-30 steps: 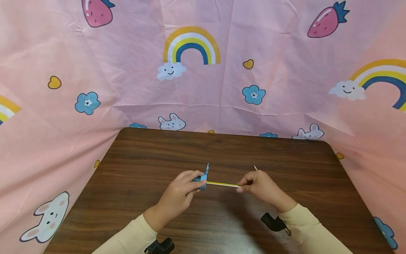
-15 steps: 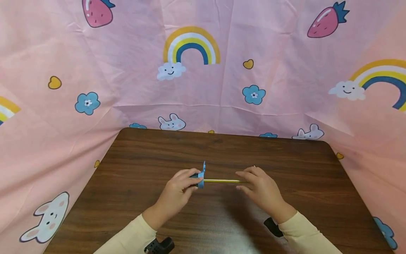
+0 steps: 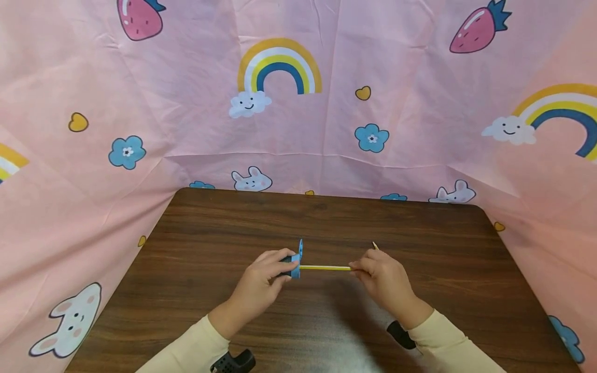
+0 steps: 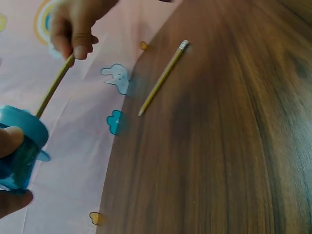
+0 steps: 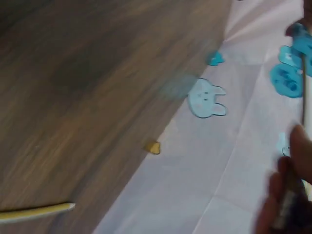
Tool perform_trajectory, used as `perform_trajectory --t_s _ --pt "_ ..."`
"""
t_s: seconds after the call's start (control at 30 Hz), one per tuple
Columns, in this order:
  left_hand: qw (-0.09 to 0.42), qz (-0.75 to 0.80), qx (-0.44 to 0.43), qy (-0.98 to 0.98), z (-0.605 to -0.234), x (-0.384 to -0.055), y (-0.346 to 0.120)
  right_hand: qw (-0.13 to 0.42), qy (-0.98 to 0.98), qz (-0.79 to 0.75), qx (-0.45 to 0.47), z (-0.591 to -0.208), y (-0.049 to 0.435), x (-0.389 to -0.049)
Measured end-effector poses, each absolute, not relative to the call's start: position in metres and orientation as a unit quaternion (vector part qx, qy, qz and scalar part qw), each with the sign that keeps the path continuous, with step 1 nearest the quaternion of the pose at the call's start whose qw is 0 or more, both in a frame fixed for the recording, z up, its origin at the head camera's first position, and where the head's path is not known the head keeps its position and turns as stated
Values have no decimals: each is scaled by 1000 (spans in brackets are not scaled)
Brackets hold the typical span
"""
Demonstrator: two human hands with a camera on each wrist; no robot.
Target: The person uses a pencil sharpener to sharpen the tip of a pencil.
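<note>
My left hand grips a small blue pencil sharpener above the table. In the left wrist view its see-through body shows between thumb and fingers. A round flip lid stands open on the sharpener's side in the right wrist view. One end of a yellow pencil sits in the sharpener, and the shaft runs level to the right. My right hand pinches the far end of that pencil between thumb and fingers, hiding its tip.
A second yellow pencil with a white end lies on the dark wooden table, mostly behind my right hand in the head view. A pink printed cloth hangs round the table's back and sides.
My right fingers loosened from the pencil half a second ago and now pinch it again. The left hand and sharpener have shifted slightly left, and the pencil lies more level.
</note>
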State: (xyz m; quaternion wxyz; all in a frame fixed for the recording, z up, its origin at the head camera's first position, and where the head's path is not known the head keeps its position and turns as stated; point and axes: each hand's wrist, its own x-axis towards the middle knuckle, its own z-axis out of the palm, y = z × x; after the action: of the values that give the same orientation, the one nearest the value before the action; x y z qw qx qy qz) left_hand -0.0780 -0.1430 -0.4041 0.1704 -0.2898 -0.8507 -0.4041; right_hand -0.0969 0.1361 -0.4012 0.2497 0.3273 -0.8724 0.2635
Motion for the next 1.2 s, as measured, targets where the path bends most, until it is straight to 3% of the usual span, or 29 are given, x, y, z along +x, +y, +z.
perform_trajectory --t_s 0.2,0.27,0.33,0.47,0.53,0.73,0.87,0.97,1.03,1.2 --pt "275 -342 -374 -817 -413 -81 -143 -74 -885 403 220 -380 140 -104" --pt "289 -343 -385 -807 -415 -81 -142 -131 -881 412 194 -375 142 -108" --pt "290 -347 -385 -804 -416 -81 -140 -143 -886 398 189 -372 142 -110" --pt "269 -365 -363 -814 -415 -81 -138 -72 -916 333 212 -373 143 -107" --pt "247 -374 -344 -825 -414 -81 -137 5 -928 292 231 -378 142 -104" --pt "180 -427 -275 -842 -408 -79 -138 305 -865 190 349 -401 142 -102" --pt "145 -455 -241 -845 -400 -79 -138 427 -793 169 401 -411 142 -107" --pt "120 -467 -227 -846 -396 -78 -138 466 -766 168 410 -414 141 -108" --pt "116 -463 -235 -847 -396 -78 -138 457 -773 173 404 -413 141 -107" --pt "162 -405 -292 -851 -400 -78 -141 343 -842 211 359 -403 138 -103"
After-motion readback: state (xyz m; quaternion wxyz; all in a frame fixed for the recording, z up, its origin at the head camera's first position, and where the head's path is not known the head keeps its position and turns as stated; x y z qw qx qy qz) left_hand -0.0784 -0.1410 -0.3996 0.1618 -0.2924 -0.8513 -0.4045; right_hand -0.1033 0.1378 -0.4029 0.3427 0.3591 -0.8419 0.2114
